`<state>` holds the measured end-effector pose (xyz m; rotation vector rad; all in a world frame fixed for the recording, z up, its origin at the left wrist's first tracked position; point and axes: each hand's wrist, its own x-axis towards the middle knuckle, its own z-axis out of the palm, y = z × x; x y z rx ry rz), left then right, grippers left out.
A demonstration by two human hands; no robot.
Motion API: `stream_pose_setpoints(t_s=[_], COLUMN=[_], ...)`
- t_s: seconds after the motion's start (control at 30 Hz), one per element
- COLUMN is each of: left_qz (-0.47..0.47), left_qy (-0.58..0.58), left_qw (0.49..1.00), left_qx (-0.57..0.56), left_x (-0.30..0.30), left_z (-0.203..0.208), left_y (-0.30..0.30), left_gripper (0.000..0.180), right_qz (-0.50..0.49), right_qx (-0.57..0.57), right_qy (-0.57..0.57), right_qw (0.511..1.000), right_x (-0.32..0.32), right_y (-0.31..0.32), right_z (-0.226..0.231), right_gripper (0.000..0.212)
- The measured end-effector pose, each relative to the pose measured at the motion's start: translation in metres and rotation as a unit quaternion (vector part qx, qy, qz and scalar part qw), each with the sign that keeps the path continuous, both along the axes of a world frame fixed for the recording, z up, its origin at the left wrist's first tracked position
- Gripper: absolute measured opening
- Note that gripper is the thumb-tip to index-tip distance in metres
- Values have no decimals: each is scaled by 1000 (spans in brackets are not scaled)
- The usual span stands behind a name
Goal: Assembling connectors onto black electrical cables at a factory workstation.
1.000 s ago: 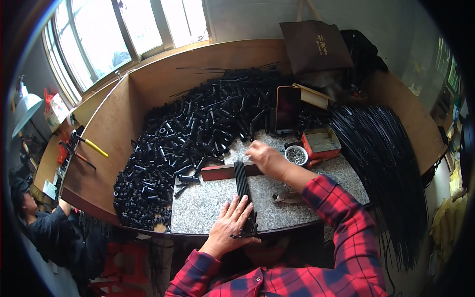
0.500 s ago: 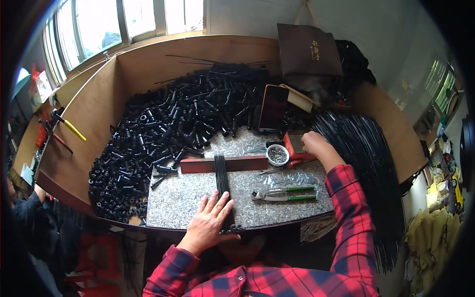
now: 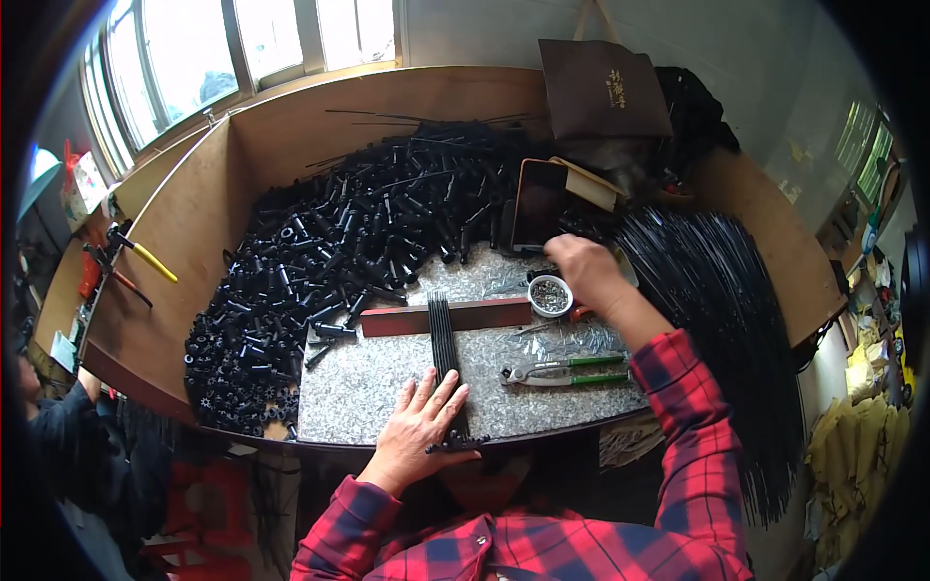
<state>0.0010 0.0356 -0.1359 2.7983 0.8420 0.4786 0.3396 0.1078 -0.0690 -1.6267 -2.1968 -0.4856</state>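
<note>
Hands are set apart: under the left hand (image 3: 417, 433), fingers spread flat, the black rods (image 3: 441, 337) are pressed near the desk's (image 3: 354, 392) near edge, laid across a red bar (image 3: 397, 321). The right hand (image 3: 589, 277), curled, is now shifted left, just beyond the white cup (image 3: 552, 314); whether anything is pinched cannot be told. Seemingly, steadying is left to one hand.

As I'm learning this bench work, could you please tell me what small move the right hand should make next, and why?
Probably bring the right hand over to the far ends of the black rods: they lie across the reddish bar, the left hand rests on their near part, and the right hand is apart from them, near the phone. I can't tell whether it holds anything.
</note>
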Motion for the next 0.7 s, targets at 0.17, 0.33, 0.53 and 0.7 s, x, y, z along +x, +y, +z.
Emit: stream_pose_setpoints(t_s=[0.17, 0.33, 0.53, 0.7], left_qz=[7, -3, -4, -2], left_qy=[3, 1, 10, 11], left_qw=[1000, 1000, 1000, 1000], left_qx=[5, 8, 11, 8], left_x=[1, 3, 4, 4], left_z=[-1, -1, -3, -1], left_y=[-2, -1, 0, 0], left_gripper=[95, 95, 96, 96], right_qz=[98, 95, 77, 72], right_qx=[-8, -43, -74, -74], right_qy=[-1, -24, -51, -45], right_qw=[995, 994, 993, 994], right_x=[-63, -82, -86, -87], right_y=[14, 23, 28, 28], right_z=[-28, -49, -53, -53], right_gripper=[20, 20, 15, 14])
